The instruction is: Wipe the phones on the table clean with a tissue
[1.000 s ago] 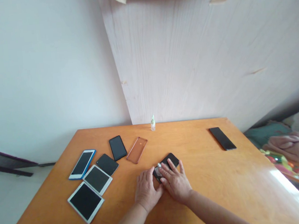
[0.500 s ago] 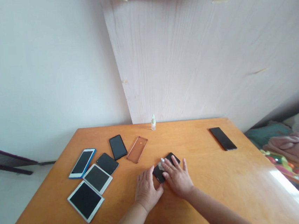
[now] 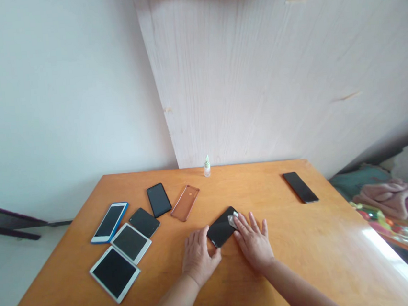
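Observation:
A black phone [image 3: 221,229] lies slanted, screen up, on the wooden table in front of me. My left hand [image 3: 198,257] grips its near left end, thumb at the bottom corner and fingers along the left edge. Over the far right end of the screen, my right hand [image 3: 254,242] presses a small crumpled white tissue [image 3: 232,221] under its fingertips, with the other fingers spread. The palm hides part of the tissue.
To the left lie a blue-cased phone [image 3: 109,223], two black phones [image 3: 159,200] [image 3: 144,222] and two white tablets [image 3: 131,243] [image 3: 115,274]. A clear brown phone case [image 3: 185,203] and small bottle [image 3: 207,167] sit farther back. Another phone [image 3: 300,187] lies right.
My right hand has slid the tissue rightward across the screen to the phone's far end, uncovering the middle. My left hand has kept its hold at the phone's left end.

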Available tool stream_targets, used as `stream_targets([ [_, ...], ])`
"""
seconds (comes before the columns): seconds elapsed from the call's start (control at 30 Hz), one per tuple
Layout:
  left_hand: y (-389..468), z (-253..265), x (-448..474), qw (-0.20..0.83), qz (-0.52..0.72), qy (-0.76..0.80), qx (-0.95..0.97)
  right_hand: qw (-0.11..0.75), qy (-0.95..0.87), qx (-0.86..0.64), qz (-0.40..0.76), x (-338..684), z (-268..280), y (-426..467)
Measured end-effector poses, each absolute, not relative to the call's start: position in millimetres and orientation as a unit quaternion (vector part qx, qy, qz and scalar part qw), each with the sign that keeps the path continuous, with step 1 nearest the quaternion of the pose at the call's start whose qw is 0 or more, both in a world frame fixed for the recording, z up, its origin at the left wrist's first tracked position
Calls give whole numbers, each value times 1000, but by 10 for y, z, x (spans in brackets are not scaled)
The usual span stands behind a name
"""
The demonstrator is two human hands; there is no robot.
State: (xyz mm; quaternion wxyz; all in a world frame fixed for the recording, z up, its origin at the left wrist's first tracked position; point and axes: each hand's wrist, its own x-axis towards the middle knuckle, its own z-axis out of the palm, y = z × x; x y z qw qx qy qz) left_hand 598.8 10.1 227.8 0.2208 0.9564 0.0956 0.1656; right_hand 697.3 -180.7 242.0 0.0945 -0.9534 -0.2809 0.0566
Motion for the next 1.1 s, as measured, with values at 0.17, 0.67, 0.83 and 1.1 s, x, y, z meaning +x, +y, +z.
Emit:
stream_targets([
  [0.17, 99, 2284, 5987, 227, 156, 98, 956, 107, -325, -938, 55, 6860, 2406, -1721],
  [0.67, 146, 2299, 6005, 247, 147, 100, 953, 107, -152, -983, -1, 7139, 2304, -2444],
  [0.83, 147, 2378, 6071, 257, 114, 107, 954, 159, -220, -960, -60, 7045, 2269, -2462],
  [1.1, 199, 2595, 6245, 225, 15, 88, 970, 312, -287, -904, -49, 6931, 2294, -2089],
])
